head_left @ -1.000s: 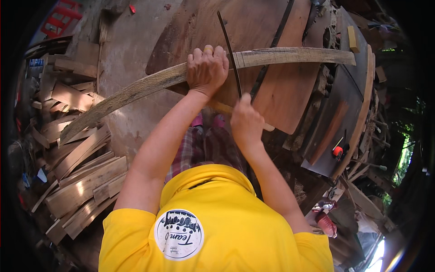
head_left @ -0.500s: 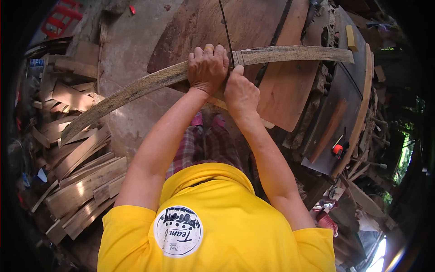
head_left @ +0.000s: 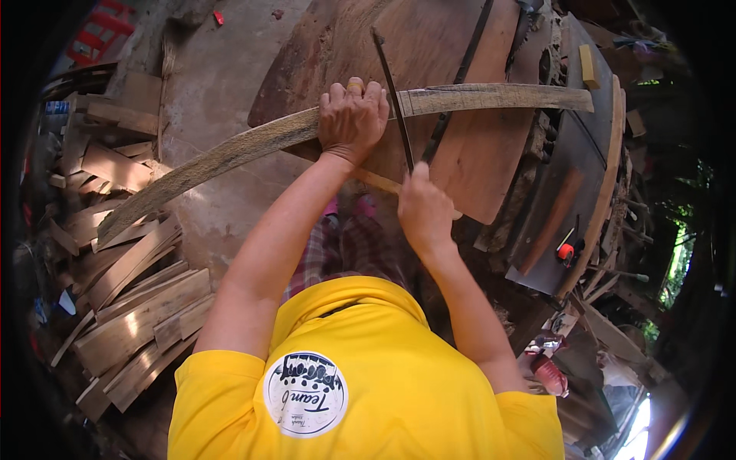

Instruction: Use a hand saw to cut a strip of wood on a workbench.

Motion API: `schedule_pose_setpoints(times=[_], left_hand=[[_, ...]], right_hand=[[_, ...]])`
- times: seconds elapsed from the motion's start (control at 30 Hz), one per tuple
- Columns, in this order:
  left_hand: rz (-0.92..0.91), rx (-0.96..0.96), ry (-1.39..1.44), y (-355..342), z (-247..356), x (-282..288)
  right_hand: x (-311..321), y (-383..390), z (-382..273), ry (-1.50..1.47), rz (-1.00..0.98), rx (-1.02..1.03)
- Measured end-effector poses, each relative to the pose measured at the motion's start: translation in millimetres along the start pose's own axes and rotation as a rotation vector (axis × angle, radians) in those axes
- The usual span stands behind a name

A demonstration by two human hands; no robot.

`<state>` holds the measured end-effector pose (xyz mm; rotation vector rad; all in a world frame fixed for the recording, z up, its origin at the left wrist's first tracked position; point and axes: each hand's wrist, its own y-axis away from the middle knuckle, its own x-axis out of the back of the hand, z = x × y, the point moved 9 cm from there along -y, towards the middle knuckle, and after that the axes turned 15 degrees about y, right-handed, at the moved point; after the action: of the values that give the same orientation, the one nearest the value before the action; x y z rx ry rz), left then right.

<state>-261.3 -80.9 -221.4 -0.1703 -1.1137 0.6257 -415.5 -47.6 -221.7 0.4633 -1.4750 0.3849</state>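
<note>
A long curved piece of wood (head_left: 230, 156) stretches across the view over a large brown wooden board (head_left: 345, 54). My left hand (head_left: 351, 123) is closed over its middle, fingers curled round the far edge. Just right of that hand, the dark narrow blade of a handsaw (head_left: 393, 90) crosses the curved piece at a slant, next to marked lines on the wood. My right hand (head_left: 425, 205) is in a fist on the near end of the saw, slightly blurred. The saw's handle is hidden in that fist.
Wood offcuts (head_left: 138, 322) lie heaped at the left. A dark tabletop (head_left: 548, 222) on the right holds a small red and black tool (head_left: 566, 251) and a small wooden block (head_left: 589, 67). A red plastic stool (head_left: 100, 32) stands far left.
My right hand has drawn the saw back toward me, so more of its blade shows on the near side. The left hand and curved wood stay nearly in place.
</note>
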Motion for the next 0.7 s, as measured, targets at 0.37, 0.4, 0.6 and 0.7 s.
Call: schedule_pose_setpoints(times=[0.37,0.4,0.6,0.7], left_hand=[[-0.012,0.054,0.17,1,-2,5],[-0.008,0.051,0.172,1,-1,7],[-0.116,0.045,0.177,-1,6,1],[-0.095,0.043,0.191,-1,4,4]], right_hand=[[47,-53,6,-0.15,0.134,-0.003],[41,-42,7,-0.11,0.104,-0.002],[7,-5,12,-0.067,0.062,-0.062],[8,-1,11,-0.053,0.044,-0.064]])
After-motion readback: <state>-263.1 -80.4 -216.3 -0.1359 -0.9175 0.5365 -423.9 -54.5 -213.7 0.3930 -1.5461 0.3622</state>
